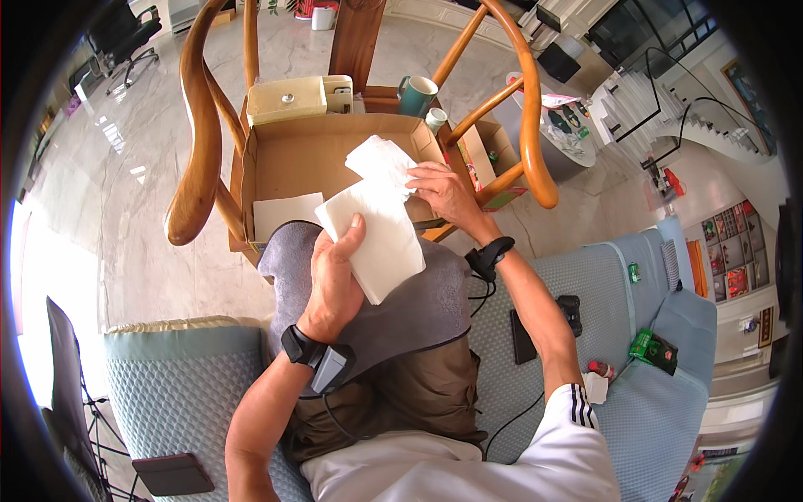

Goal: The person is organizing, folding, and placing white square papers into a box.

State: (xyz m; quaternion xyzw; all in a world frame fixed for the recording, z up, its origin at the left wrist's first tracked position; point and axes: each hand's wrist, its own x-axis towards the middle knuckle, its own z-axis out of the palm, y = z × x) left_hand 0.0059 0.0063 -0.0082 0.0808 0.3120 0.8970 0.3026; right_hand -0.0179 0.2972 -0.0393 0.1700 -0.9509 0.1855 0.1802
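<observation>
My left hand (339,270) grips a stack of folded white paper (382,251), apparently napkins or tissues, with the thumb across its top. Above that stack, my right hand (442,191) has its fingertips on a looser white folded piece (381,158), which overlaps the stack's far end. Both hands are over a grey cloth (408,301) on my lap. Just beyond them, a shallow open cardboard box (313,144) rests on the seat of a wooden chair, with a flat white piece (285,213) in its near left corner.
The chair's curved wooden arms (204,150) rise on both sides of the box. Behind it stand a cream box (285,100), a teal mug (417,97) and a small white-lidded container (435,118). A game controller (569,314) and a dark phone-like device (522,339) lie on the sofa (602,270).
</observation>
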